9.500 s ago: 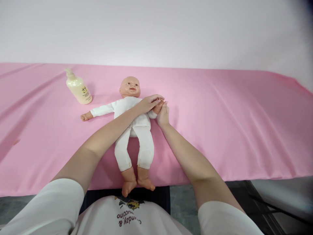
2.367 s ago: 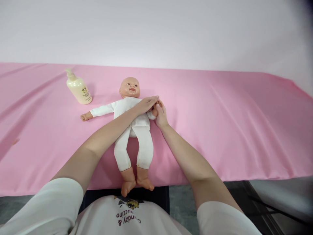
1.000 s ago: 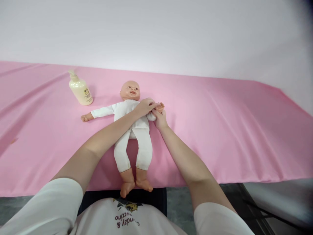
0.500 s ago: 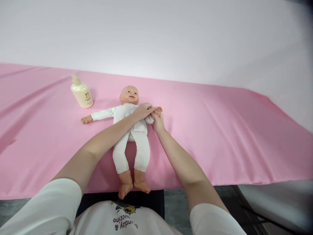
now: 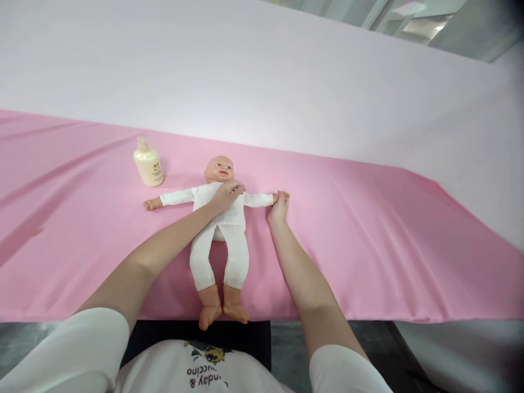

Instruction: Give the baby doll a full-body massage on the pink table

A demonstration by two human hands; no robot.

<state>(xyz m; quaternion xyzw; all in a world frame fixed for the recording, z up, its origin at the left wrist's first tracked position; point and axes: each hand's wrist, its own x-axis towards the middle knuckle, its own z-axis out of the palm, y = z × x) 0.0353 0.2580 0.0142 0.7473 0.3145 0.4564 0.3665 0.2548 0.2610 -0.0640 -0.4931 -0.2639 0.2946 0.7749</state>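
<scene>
A baby doll (image 5: 220, 204) in a white cloth suit lies face up, its bare feet hanging just past the table's near edge. Both of its arms are spread sideways. My right hand (image 5: 280, 207) is closed round the doll's hand on the right side, with the small fingers poking out above my grip. Over the upper chest, near the shoulder on that same side, my left hand (image 5: 227, 196) has loosely bent fingers slightly apart and nothing in them. Whether its palm touches the suit I cannot tell.
A cream pump bottle (image 5: 148, 165) stands upright to the left of the doll's head. Pink cloth (image 5: 360, 234) with soft folds covers the table. A white panel (image 5: 184, 71) rises behind it, and a dark seat (image 5: 262, 341) shows below the near edge.
The doll's arm on the right, bent in earlier, is now stretched straight outward in my right hand. My left hand has come off the doll's hand and moved left to its chest.
</scene>
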